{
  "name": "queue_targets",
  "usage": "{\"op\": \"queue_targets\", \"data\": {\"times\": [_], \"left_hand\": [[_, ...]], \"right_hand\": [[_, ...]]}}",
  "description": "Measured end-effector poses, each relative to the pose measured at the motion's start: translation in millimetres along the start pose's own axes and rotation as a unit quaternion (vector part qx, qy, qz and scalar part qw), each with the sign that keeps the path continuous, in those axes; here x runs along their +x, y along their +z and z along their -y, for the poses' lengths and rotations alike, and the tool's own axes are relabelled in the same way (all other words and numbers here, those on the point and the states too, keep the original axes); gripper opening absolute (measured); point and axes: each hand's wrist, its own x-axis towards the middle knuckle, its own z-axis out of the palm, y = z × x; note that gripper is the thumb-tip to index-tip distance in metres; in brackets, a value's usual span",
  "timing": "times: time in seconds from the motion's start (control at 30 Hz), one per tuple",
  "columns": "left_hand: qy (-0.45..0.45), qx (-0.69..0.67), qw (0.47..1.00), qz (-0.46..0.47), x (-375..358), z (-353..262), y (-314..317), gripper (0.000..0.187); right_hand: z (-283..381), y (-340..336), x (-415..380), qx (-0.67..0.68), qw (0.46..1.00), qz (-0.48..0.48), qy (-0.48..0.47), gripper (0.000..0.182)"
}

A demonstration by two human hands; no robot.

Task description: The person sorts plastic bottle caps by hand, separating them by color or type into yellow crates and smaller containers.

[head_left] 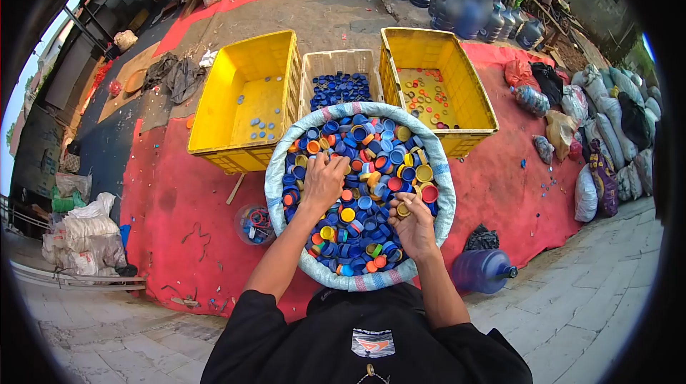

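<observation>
A round sack with a rolled pale blue rim (449,191) is full of loose plastic bottle caps (364,202), mostly blue, with red, orange, yellow and green ones mixed in. My left hand (324,182) reaches over the left part of the pile, its fingers curled down onto the caps; whatever they pinch is hidden. At the right side of the sack, my right hand (414,228) is turned palm up. Its fingers are closed around a yellow-gold bottle cap (404,210).
Beyond the sack stand a yellow crate (246,109) with a few light caps, a white crate (340,61) of blue caps, and another yellow crate (457,84) with reddish caps. A clear tub (254,224) sits left; a large water bottle (482,271) lies right.
</observation>
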Motion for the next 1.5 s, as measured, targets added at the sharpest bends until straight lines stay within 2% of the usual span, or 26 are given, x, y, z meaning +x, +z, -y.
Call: {"op": "queue_targets", "data": {"times": [0.1,0.2,0.23,0.3,0.33,0.37,0.43,0.47,0.5,0.57,0.73,0.83,0.93,1.03,1.07,1.17,1.2,1.4,1.5], "left_hand": [[0.033,0.011,0.999,0.007,-1.7,-0.7,-1.5,0.045],[0.008,-0.003,1.000,0.002,-5.4,-1.2,-8.1,0.042],[-0.019,-0.055,0.998,-0.020,-6.6,-2.3,-11.0,0.041],[-0.074,-0.158,0.983,-0.061,-13.0,-9.1,-21.7,0.037],[-0.169,-0.282,0.944,0.019,-13.1,-20.4,-40.3,0.033],[-0.222,-0.411,0.884,0.028,-19.6,-29.6,-47.0,0.033],[-0.314,-0.638,0.702,0.038,-37.6,-48.1,-55.6,0.034],[-0.332,-0.689,0.642,0.050,-44.5,-57.1,-62.6,0.034],[-0.348,-0.737,0.577,0.061,-52.4,-64.9,-66.8,0.034],[-0.368,-0.739,0.560,0.077,-67.0,-74.0,-67.2,0.028],[-0.448,-0.789,0.420,0.007,-89.8,-85.9,-56.5,0.022],[-0.470,-0.781,0.410,0.007,-97.0,-87.6,-56.7,0.019],[-0.483,-0.800,0.355,-0.012,-100.4,-89.0,-58.1,0.018],[-0.480,-0.788,0.384,-0.033,-96.5,-91.9,-62.8,0.019],[-0.475,-0.776,0.414,-0.042,-93.7,-94.1,-66.6,0.019],[-0.426,-0.783,0.452,0.016,-91.4,-93.1,-70.9,0.021],[-0.438,-0.775,0.454,0.007,-94.1,-93.0,-65.1,0.023],[-0.415,-0.812,0.409,-0.041,-102.9,-97.2,-56.8,0.023],[-0.420,-0.832,0.360,-0.045,-101.9,-100.4,-63.4,0.022]], "right_hand": [[-7.1,-0.1,0.4,-0.022,1.000,-0.003,0.007,0.021],[-9.4,6.6,1.9,-0.031,0.999,-0.006,0.012,0.020],[-9.4,9.2,2.9,-0.042,0.999,-0.012,0.012,0.021],[-15.2,6.4,7.2,-0.216,0.975,0.000,-0.054,0.030],[-16.0,8.3,9.3,-0.300,0.950,0.006,-0.088,0.035],[-14.4,12.2,6.6,-0.369,0.921,0.027,-0.119,0.040],[-3.0,32.3,-3.7,-0.499,0.845,0.075,-0.176,0.051],[-1.7,36.4,-4.0,-0.549,0.796,0.101,-0.235,0.055],[-5.1,35.5,-4.2,-0.562,0.779,0.116,-0.253,0.053],[-13.3,32.1,-4.5,-0.585,0.743,0.145,-0.291,0.050],[-27.2,31.6,-14.9,-0.589,0.741,0.156,-0.283,0.045],[-35.8,29.3,-19.2,-0.575,0.751,0.156,-0.283,0.047],[-41.5,25.5,-21.8,-0.546,0.785,0.147,-0.253,0.047],[-37.3,30.4,-26.2,-0.556,0.777,0.130,-0.265,0.048],[-36.9,29.4,-26.4,-0.564,0.767,0.130,-0.277,0.048],[-34.9,26.9,-22.7,-0.580,0.745,0.127,-0.304,0.049],[-36.2,26.5,-22.9,-0.580,0.745,0.124,-0.304,0.049],[-37.3,26.6,-26.9,-0.571,0.758,0.127,-0.287,0.048],[-32.0,25.7,-28.2,-0.563,0.776,0.134,-0.251,0.046]]}}
